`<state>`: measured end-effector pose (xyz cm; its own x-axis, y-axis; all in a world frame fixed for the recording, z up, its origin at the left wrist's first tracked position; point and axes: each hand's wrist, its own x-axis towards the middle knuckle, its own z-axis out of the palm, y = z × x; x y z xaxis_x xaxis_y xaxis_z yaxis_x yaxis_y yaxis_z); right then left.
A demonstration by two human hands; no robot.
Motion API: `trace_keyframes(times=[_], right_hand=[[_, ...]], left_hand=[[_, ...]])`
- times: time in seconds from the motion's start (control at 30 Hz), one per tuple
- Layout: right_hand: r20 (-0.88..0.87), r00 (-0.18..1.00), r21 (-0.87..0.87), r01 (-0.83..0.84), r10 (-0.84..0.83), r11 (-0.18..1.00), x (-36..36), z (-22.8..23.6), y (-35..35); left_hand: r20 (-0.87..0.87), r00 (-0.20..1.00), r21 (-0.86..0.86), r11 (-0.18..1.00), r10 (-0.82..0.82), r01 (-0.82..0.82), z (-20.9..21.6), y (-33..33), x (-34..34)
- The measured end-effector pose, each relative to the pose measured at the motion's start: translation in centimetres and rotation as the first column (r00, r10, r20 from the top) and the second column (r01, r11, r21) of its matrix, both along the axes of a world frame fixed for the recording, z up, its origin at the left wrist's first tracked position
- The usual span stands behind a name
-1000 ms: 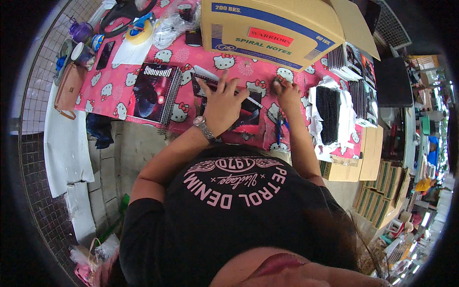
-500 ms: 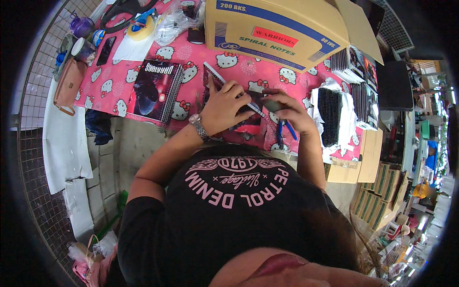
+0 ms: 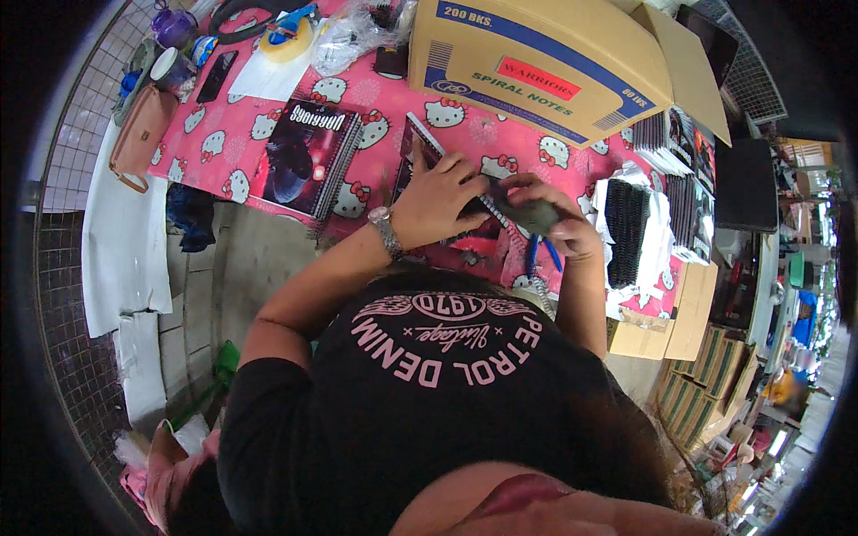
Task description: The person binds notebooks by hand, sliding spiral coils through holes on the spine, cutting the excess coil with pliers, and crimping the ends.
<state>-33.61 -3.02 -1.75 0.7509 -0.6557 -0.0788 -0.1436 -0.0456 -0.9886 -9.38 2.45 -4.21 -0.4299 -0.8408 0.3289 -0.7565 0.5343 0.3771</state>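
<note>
A dark, red-patterned notebook [image 3: 476, 247] lies at the table's near edge, partly hidden by my hands. My left hand [image 3: 444, 198] lies across it, thumb and fingers gripping its bound edge, where a pale spiral strip [image 3: 492, 209] runs. My right hand [image 3: 563, 221] is curled just right of that strip's lower end; a dull greenish patch shows between thumb and fingers, and I cannot tell what it is. Below my right hand are blue-handled pliers [image 3: 544, 254] and a loose length of coil [image 3: 542, 293]. A spiral notebook [image 3: 304, 161] with a dark cover rests to the left.
A large open cardboard box [image 3: 545, 67] stands at the back. Black coils [image 3: 627, 232] lie on white paper at right, beside stacked notebooks [image 3: 688, 205]. At far left are a pink wallet [image 3: 143, 134], a phone [image 3: 217, 77] and a tape roll [image 3: 288, 43]. Cartons [image 3: 702, 384] stand lower right.
The whole view has shifted slightly, moving the table's contents right and down. My right hand's fingers have bent and turned beside the spiral strip. My left hand keeps its hold on the notebook.
</note>
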Motion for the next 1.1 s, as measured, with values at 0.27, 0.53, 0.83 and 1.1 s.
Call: trace_keyframes(times=[0.27, 0.53, 0.83, 1.1], right_hand=[[0.085, 0.995, 0.077, -0.051, 0.044, 0.996, -0.6, -0.3, -0.5], [-0.115, 0.992, -0.078, -0.069, 0.060, 0.995, 1.2, 1.1, -1.2], [0.047, 0.992, 0.074, -0.119, 0.116, 0.990, 2.6, 0.5, -3.0], [-0.142, 0.989, -0.083, -0.063, 0.050, 0.995, 3.1, -1.1, -4.4]], left_hand=[[0.012, 1.000, 0.035, 0.999, 0.010, -0.010, -0.2, -0.1, 0.1], [-0.040, 0.999, 0.122, 0.993, 0.000, 0.005, 0.1, -0.4, 0.6], [-0.022, 0.996, 0.041, 0.996, 0.084, -0.083, 0.0, -3.2, 4.6], [-0.044, 0.995, 0.038, 0.995, 0.095, -0.093, 0.4, -3.0, 4.8]])
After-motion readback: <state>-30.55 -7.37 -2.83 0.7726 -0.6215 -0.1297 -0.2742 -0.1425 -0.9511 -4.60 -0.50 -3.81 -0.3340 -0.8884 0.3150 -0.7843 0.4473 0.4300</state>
